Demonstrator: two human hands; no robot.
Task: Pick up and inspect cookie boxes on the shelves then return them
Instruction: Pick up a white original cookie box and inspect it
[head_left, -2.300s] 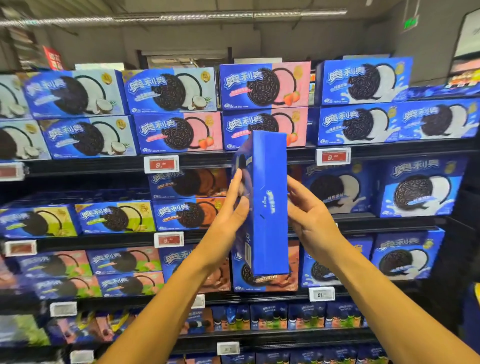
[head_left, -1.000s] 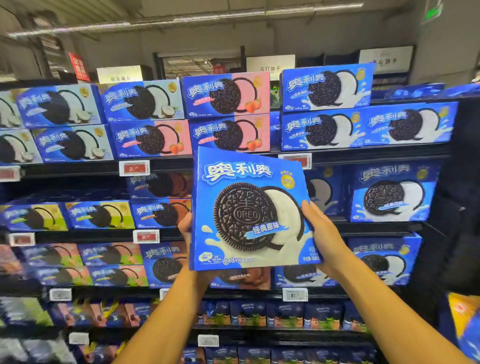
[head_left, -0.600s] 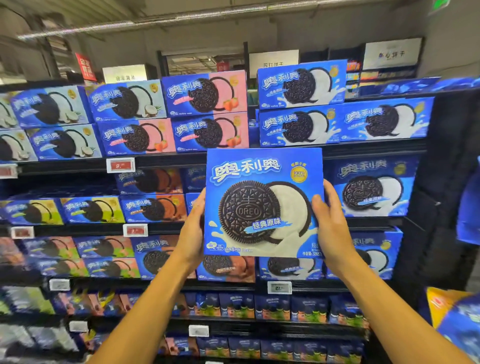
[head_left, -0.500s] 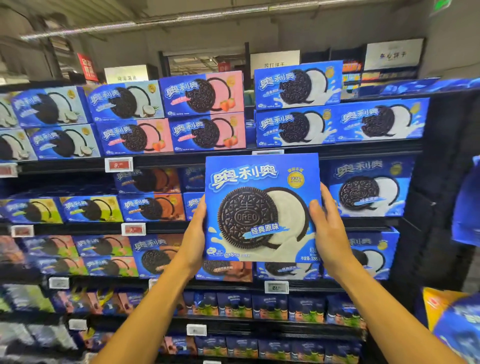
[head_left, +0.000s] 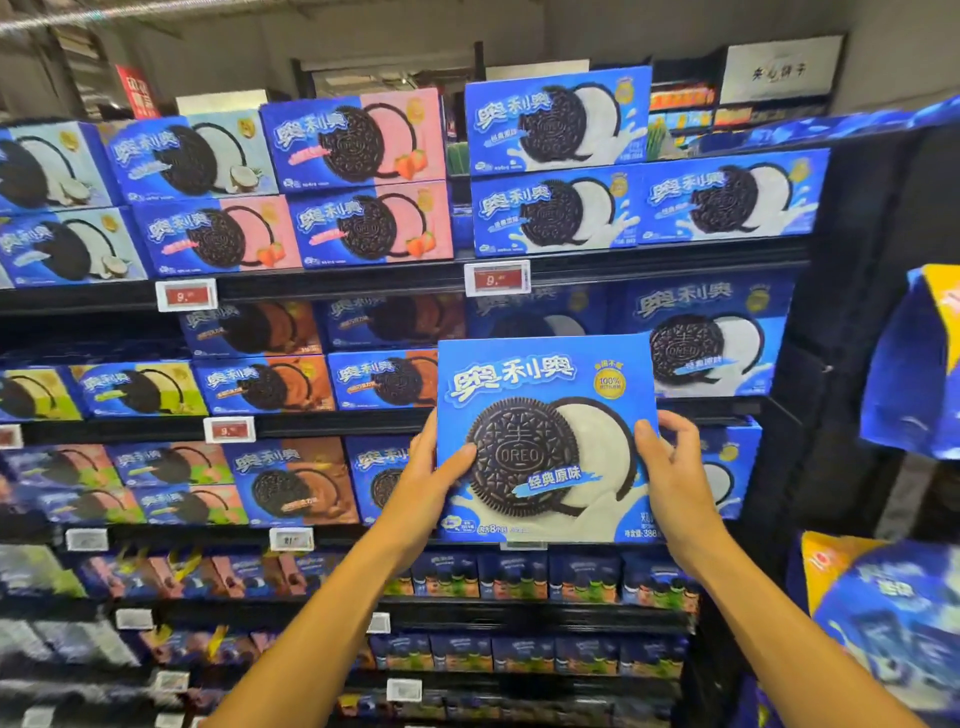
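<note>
Blue carton: a large Oreo original-flavour cookie box, upright with its printed front toward the camera, held in the air in front of the shelving and not resting on any shelf.
Left hand: the left hand grips the box's left edge, thumb pressed on the front near the cookie picture, fingers wrapped behind and hidden.
Right hand: the right hand clamps the right edge, thumb on the front face, fingers curled round the side.
Behind the box: a darker space on the middle shelf, just left of a matching large original box; another box sits further back in that space.
Neighbours: chocolate-flavour boxes stacked to the left on the same shelf; strawberry boxes and smaller original boxes on the shelf above.
Price tag: a red-and-white tag on the upper shelf's edge, above the held box.
Step in hand: judging by the front-facing, two-handed hold close to the shelf, the box is most likely about to go back.
Next move: it calls for raising the box level with the middle shelf, squaring it to the space, and sliding it in beside the matching box without knocking the chocolate stack.
</note>
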